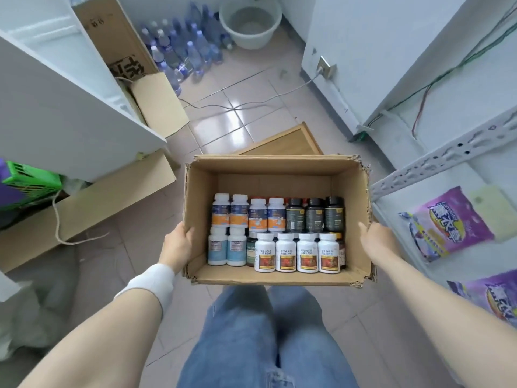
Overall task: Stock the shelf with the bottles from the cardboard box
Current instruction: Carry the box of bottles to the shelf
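Holds the cardboard box [274, 175] off the floor between both hands, above knees in blue jeans [243, 331]. Grips the box's left wall with the left hand [177, 245], thumb hooked over the rim. Clasps the right wall with the right hand [376, 238], thumb along the rim, fingers hidden outside. Carries the bottles [285, 253] packed in two rows toward the near wall. Stands just left of the shelf [447, 155] bearing purple bags [450, 225].

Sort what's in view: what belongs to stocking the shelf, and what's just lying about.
Job: cardboard box, held by left hand and right hand; bottles inside it; shelf at right.
Lying about: water bottles, bucket, green basket, purple bags on the shelf.
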Demonstrator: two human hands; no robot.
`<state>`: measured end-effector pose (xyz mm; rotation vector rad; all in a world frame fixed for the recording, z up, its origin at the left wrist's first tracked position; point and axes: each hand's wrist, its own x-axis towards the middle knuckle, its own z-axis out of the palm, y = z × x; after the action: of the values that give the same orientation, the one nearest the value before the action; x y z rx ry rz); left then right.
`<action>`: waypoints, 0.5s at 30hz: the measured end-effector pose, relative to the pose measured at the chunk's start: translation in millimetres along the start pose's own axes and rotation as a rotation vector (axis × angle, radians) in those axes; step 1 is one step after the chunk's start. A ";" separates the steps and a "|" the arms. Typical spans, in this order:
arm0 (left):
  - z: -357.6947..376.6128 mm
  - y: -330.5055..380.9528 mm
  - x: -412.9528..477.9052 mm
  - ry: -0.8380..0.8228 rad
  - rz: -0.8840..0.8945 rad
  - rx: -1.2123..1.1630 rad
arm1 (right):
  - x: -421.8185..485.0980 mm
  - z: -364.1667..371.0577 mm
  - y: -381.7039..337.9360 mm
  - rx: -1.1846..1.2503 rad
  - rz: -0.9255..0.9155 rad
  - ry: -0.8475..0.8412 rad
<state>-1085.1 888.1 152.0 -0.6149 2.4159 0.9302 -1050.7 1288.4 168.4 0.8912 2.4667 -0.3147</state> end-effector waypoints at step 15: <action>35.7 75.6 152.7 0.115 -0.224 -0.116 | 223.7 -33.5 -137.8 -0.217 -0.112 -0.079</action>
<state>-1237.6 928.1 78.4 -0.9842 2.3414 0.9676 -1301.1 1315.7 86.3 0.6399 2.4258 -0.1149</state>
